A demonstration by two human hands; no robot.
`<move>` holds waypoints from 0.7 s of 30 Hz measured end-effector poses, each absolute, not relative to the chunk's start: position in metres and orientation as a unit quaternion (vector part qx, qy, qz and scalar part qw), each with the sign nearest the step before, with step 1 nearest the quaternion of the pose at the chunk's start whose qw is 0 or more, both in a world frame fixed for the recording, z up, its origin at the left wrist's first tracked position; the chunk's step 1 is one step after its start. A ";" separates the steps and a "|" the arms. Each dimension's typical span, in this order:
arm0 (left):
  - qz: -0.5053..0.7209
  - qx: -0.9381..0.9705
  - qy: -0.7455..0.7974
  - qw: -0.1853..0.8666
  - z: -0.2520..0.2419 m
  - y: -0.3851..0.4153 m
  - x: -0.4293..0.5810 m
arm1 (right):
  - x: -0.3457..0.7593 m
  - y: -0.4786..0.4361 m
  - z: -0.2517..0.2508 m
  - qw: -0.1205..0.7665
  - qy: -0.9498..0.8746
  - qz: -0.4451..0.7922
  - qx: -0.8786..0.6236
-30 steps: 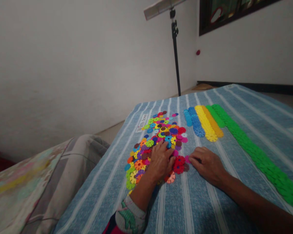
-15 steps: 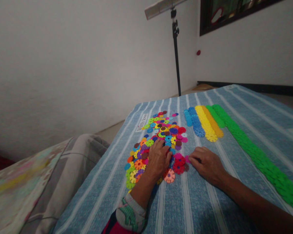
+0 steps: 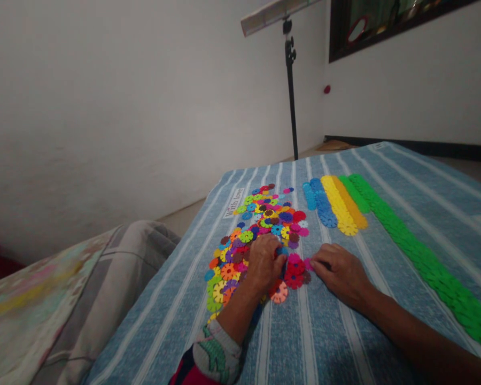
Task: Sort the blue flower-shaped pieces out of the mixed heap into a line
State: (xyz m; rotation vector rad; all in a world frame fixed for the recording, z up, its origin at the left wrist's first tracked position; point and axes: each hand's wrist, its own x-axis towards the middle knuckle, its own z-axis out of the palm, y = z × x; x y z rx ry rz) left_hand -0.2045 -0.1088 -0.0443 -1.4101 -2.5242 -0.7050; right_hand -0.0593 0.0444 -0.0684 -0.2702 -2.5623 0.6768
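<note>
A pile of flower-shaped plastic discs (image 3: 229, 271) in many colours lies on the striped blue cloth. My left hand (image 3: 262, 264) rests on the pile with its fingers curled down and the thumb close to them. What is under those fingertips is hidden. Just right of the pile, my right hand (image 3: 340, 270) is closed, its fingertips at a small magenta disc (image 3: 309, 264). That disc lies beside some red discs (image 3: 294, 279). Near my left wrist is a salmon-coloured disc (image 3: 279, 292).
Overlapping discs form rows by colour: blue (image 3: 324, 206), yellow (image 3: 339, 206), orange (image 3: 351, 206) and a long green row (image 3: 420, 254). A "With love" label (image 3: 234, 203) is beside the pile. Behind the cloth-covered surface (image 3: 176, 321) stands a black light stand (image 3: 291, 101).
My left hand has shifted slightly right and down over the pile, its fingers drawn in more. My right hand stays at the magenta disc. The view has tipped a little.
</note>
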 end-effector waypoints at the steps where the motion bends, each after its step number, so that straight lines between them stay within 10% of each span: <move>1: -0.238 -0.469 -0.847 0.080 -0.044 -0.109 -0.204 | -0.059 0.044 -0.068 0.236 -0.935 0.247 -0.099; 21: -0.279 -0.419 -0.863 0.051 -0.031 -0.102 -0.204 | -0.061 0.044 -0.067 0.227 -0.934 0.254 -0.103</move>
